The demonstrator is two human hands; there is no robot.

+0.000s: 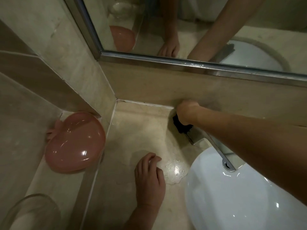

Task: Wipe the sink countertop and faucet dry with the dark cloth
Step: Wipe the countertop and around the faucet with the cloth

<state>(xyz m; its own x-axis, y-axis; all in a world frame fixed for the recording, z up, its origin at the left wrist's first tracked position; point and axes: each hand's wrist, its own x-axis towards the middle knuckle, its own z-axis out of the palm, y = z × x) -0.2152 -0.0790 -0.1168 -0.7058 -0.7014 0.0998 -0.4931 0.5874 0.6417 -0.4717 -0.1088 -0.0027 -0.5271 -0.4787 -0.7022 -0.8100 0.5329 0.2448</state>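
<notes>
My right hand (186, 112) is closed on the dark cloth (181, 126) and presses it at the back of the beige countertop (142, 130), against the wall, just behind the chrome faucet (209, 143). The forearm crosses over the faucet and hides most of it. My left hand (149, 178) rests on the countertop with fingers curled, holding nothing. A wet patch of water (172, 171) glistens right beside its fingertips. The white sink basin (232, 196) lies at the lower right.
A pink lidded soap dish (74, 143) sits on a lower ledge at the left. A clear glass container (31, 213) stands at the bottom left. A steel-framed mirror (182, 30) runs above the back wall and reflects both arms.
</notes>
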